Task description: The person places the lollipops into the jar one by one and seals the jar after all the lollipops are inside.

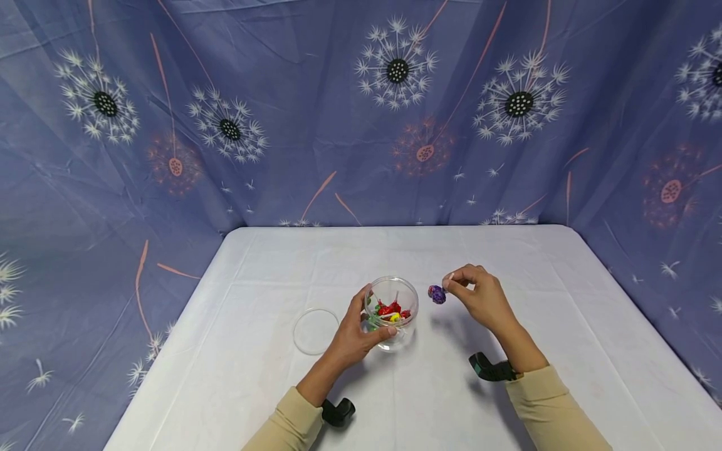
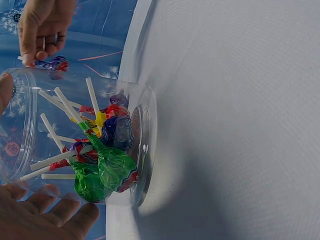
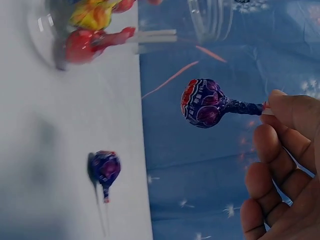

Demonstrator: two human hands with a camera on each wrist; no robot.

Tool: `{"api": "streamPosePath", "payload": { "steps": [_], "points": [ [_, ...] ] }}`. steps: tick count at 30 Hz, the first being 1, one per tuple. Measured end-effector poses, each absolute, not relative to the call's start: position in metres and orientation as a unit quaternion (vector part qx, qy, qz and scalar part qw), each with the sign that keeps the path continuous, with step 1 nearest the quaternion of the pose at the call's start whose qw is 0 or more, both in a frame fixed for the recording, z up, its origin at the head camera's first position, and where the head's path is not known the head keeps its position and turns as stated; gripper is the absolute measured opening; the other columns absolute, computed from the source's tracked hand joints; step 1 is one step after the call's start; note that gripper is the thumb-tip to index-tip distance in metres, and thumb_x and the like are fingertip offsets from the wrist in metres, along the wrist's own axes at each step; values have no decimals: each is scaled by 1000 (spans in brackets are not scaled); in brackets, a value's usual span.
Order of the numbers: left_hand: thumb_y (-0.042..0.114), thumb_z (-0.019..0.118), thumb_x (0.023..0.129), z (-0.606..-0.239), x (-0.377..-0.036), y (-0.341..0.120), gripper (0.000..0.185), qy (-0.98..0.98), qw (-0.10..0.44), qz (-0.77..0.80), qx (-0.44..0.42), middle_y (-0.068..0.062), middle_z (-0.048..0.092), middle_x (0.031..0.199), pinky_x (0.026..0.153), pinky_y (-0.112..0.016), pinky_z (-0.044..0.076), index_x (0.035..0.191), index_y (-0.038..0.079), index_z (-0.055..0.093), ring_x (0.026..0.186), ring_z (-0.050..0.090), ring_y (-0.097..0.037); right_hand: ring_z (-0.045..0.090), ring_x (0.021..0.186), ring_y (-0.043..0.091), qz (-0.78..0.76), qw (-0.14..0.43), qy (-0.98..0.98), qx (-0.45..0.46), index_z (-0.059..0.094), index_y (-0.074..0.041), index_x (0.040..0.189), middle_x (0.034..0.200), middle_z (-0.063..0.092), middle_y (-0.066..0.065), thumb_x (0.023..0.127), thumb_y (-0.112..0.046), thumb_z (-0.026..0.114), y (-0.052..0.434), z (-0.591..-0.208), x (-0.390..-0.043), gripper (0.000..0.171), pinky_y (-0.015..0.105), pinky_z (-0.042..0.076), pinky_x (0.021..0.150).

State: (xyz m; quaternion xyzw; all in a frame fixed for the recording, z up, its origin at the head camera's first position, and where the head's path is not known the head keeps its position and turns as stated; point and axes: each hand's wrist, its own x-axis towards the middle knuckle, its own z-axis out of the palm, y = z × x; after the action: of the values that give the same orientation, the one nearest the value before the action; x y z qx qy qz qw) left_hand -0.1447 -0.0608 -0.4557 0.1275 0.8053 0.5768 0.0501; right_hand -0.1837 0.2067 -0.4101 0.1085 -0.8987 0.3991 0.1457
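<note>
My left hand (image 1: pixel 354 335) grips a clear round jar (image 1: pixel 389 341) from its left side, thumb across the front. Inside, seen best in the left wrist view, are several wrapped lollipops, among them green ones (image 2: pixel 116 167), a dark blue one (image 2: pixel 117 131) and red and yellow ones, many with white sticks toward the open mouth. To the right of the jar, my right hand (image 1: pixel 479 297) pinches the stick of a purple lollipop (image 3: pixel 205 103) between thumb and forefinger, its wrapped head pointing toward the jar. A second purple lollipop (image 3: pixel 106 167) lies on the table in the right wrist view.
A clear round lid (image 1: pixel 316 331) lies flat on the white-covered table (image 1: pixel 242 376), left of the jar. Blue curtains (image 1: pixel 316 125) with a dandelion print hang behind the table and at both sides. Black bands with camera mounts (image 1: pixel 492 368) sit on both wrists.
</note>
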Motion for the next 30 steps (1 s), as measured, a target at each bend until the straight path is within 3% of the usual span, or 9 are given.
{"api": "streamPosePath", "payload": {
  "steps": [19, 30],
  "points": [
    [39, 75, 78, -454, -144, -61, 95, 804, 52, 579, 121, -8, 30, 152, 114, -51, 30, 151, 21, 18, 139, 34, -31, 48, 78, 2, 434, 181, -870, 150, 72, -14, 83, 82, 67, -1, 84, -19, 71, 181, -381, -181, 5, 24, 39, 68],
    [39, 75, 79, -455, -145, -61, 94, 801, 52, 583, 125, -11, 30, 152, 115, -52, 28, 150, 21, 17, 139, 34, -31, 48, 78, 9, 432, 155, -870, 178, 71, -16, 84, 77, 63, -4, 84, -20, 71, 158, -372, -176, 4, 29, 38, 68]
  ]
}}
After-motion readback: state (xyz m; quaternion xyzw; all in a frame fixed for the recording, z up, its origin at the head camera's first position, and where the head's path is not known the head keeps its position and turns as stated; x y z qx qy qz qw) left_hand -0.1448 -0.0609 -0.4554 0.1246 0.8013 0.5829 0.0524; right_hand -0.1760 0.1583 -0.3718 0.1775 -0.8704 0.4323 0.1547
